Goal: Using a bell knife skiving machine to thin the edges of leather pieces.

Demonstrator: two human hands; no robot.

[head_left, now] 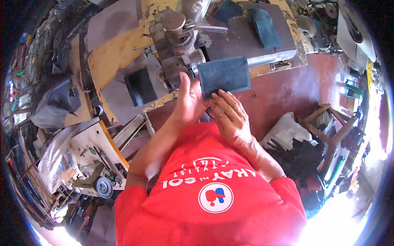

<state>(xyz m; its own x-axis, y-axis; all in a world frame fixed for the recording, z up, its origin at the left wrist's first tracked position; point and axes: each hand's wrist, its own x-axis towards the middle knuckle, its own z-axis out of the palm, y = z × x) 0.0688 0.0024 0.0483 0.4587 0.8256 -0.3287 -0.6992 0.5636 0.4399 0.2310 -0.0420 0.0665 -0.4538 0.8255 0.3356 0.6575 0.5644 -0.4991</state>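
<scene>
A dark blue-grey rectangular piece (225, 76), like leather or thick cloth, is raised in front of the machine. My right hand (230, 117) grips its lower edge, fingers together on the near face; the thumb is mostly hidden. Beside its left edge is my left hand (189, 100), open, with the thumb stretched up apart from the piece. The left fingers pass behind the piece and are hidden. Just beyond stands a metal machine (180, 39) with a round knob and a lever. Similar dark pieces lie on the worktop: one upper right (266, 29), another at the back (228, 11).
The worn yellow worktop (108, 61) bears grey sheets and a black piece (140, 87) at the left. Lower left is a sewing machine (92, 158) with a handwheel. To the right are a white sack (287, 131), dark scraps and a wooden frame (334, 131).
</scene>
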